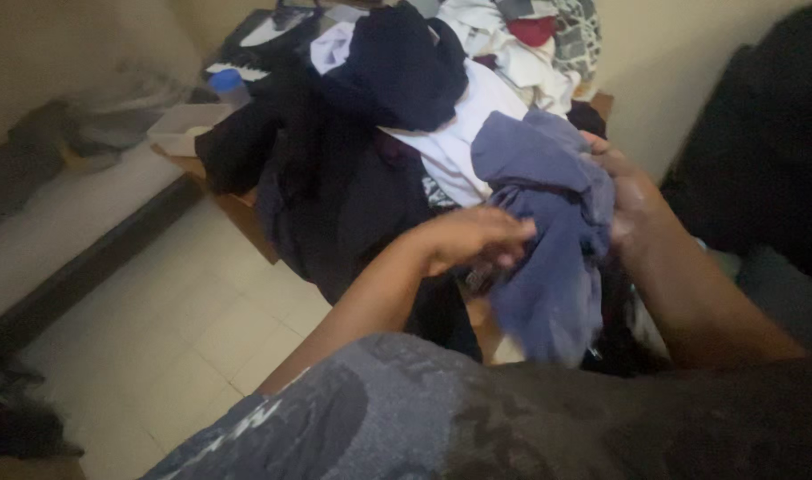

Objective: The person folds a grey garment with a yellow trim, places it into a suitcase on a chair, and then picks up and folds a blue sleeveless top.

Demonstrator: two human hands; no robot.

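Cloth fills the middle of the view: a blue-grey garment hangs bunched between both hands, above the near edge of a heap of clothes. The right hand grips the garment's upper part from the right side, its fingers closed into the fabric so that folds bulge out past them. The left hand reaches in from the left and meets the same garment lower down, fingers curled against the cloth; the view is blurred, so I cannot tell whether they pinch it or only press on it. The garment's loose end droops down below both hands.

Behind it the clothes pile lies on a wooden bench: dark navy and black pieces on the left and top, a white garment just beside the blue-grey one, and lighter patterned things with a red piece at the back. At the pile's left edge stands a bottle with a blue cap beside a pale shallow box. Pale floor tiles show at lower left, and the person's grey patterned sleeve crosses the bottom of the view.
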